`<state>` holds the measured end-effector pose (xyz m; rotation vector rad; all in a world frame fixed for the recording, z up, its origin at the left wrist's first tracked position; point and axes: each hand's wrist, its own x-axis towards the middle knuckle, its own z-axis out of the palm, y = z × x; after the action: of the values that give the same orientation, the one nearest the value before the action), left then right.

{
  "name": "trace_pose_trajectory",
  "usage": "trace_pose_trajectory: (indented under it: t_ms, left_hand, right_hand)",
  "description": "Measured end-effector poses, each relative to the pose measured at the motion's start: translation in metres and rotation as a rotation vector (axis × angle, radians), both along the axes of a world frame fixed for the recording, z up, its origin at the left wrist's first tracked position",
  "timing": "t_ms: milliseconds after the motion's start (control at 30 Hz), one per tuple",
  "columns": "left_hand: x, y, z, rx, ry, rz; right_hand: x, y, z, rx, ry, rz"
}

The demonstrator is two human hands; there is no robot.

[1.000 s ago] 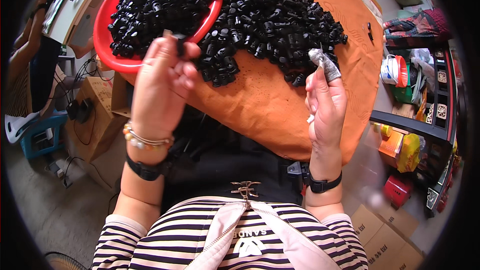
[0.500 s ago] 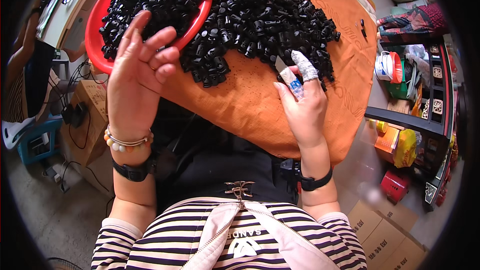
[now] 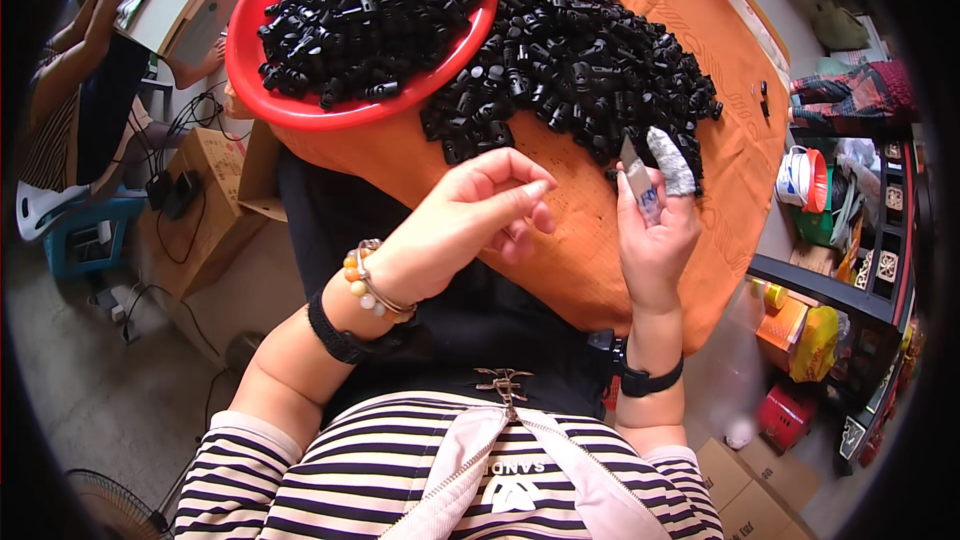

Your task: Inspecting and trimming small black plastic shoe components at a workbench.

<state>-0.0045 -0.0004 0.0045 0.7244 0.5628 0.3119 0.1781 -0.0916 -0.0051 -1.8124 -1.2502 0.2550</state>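
- Across the bottom of the frame, here's a cream-and-black striped top (image 3: pixel 330 460), horizontal bands, pale cuffs!
- Down its front, a pale zipped placket (image 3: pixel 440 470) spreads into a V, metal teeth along the edges, topped by an ornate metal zip pull (image 3: pixel 505 385).
- White lettering and an emblem (image 3: pixel 512 495) on the chest, lower centre.
- Centre-left, behind the left hand (image 3: pixel 480 215): metallic bangles, a beaded bracelet (image 3: pixel 362 285) in amber and white, then a black strap (image 3: pixel 330 332).
- Right of centre, the right hand (image 3: pixel 658 250) sports a grey fabric finger cover (image 3: pixel 672 162); a black wristband (image 3: pixel 650 377) below.
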Motion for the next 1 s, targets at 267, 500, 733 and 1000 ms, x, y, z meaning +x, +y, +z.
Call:
trace_pose_trajectory:
  t_ms: [267,500,733,1000]
  left_hand:
    - [0.007,-0.006,0.004,-0.157,-0.109,-0.022]
    - [0.002,-0.006,-0.003,-0.163,-0.258,0.144]
    - [-0.001,-0.004,0.006,-0.262,-0.254,0.151]
    - [-0.006,-0.002,0.004,-0.289,-0.244,0.172]
  right_hand:
    - [-0.044,0.01,0.026,0.206,0.727,0.143]
    - [-0.054,0.005,0.022,0.128,0.566,0.258]
    - [-0.057,0.004,0.023,0.237,0.355,0.341]
    - [-0.048,0.005,0.025,0.183,0.674,0.214]
